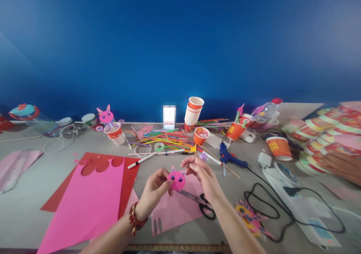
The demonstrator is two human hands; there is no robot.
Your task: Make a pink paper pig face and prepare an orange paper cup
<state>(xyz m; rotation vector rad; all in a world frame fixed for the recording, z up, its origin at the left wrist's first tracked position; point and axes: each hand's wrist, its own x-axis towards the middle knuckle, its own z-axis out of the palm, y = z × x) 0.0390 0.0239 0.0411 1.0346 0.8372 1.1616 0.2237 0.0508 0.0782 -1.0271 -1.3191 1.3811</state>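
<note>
Between the thumb and fingers of my left hand (155, 190) is a round pink paper animal face (178, 182) with two dark eyes and upright ears. My right hand (205, 174) hovers at the face's right ear, its fingers loosely curved and apart; whether the fingertips touch the ear I cannot tell. Beneath both hands lies a light pink paper sheet (175, 214) with two slim ear-shaped holes near its lower left corner. Black-handled scissors (207, 210) rest on that sheet, their blades partly behind the face.
Bright pink paper (93, 201) with round cutouts overlaps red paper (64, 186) at left. Colourful pipe cleaners (166, 139), stacked paper cups (192, 114) and a blue glue gun (229, 156) lie behind. Cables and a power strip (299, 205) occupy the right, near another person's hand (342, 165).
</note>
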